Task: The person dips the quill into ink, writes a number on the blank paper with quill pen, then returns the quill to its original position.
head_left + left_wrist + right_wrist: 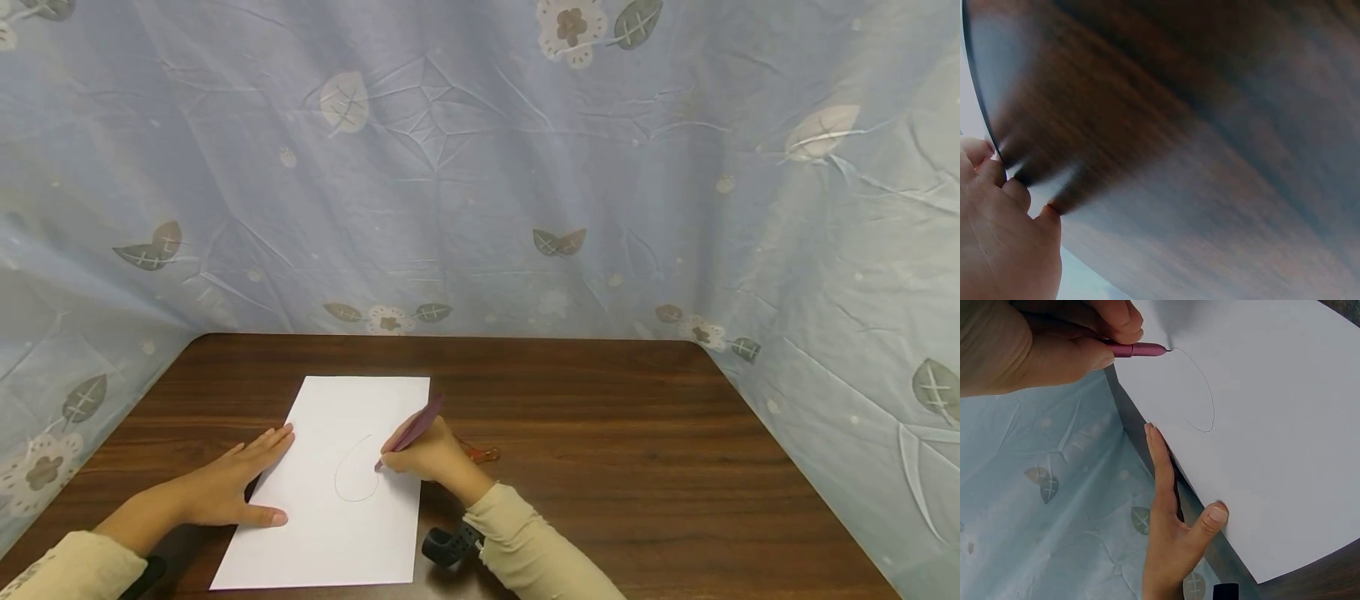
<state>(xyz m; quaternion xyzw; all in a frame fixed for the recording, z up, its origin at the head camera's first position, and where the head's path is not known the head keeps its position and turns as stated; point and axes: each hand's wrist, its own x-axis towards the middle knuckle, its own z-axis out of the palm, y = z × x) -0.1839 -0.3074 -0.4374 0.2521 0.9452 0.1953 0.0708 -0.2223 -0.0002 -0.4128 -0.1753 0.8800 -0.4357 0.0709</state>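
A white sheet of paper (322,550) lies on the brown wooden table, with a thin curved line (335,479) drawn on it, rounded at the bottom. My right hand (431,454) pinches a purple pen (415,429) between thumb and fingers. In the right wrist view the tip of the pen (1141,350) meets one end of the line. Spread along the paper's left edge, my left hand (225,483) rests with straight fingers and thumb on the sheet. The left wrist view shows only part of the left hand (1004,231) against the dark wood.
Just beyond my right wrist, a small orange-red object (483,454) lies on the table (615,467), partly hidden by the hand. A black wrist device (446,546) sits under the right sleeve. Pale blue curtains (450,167) with leaf and flower prints surround the table's back and sides.
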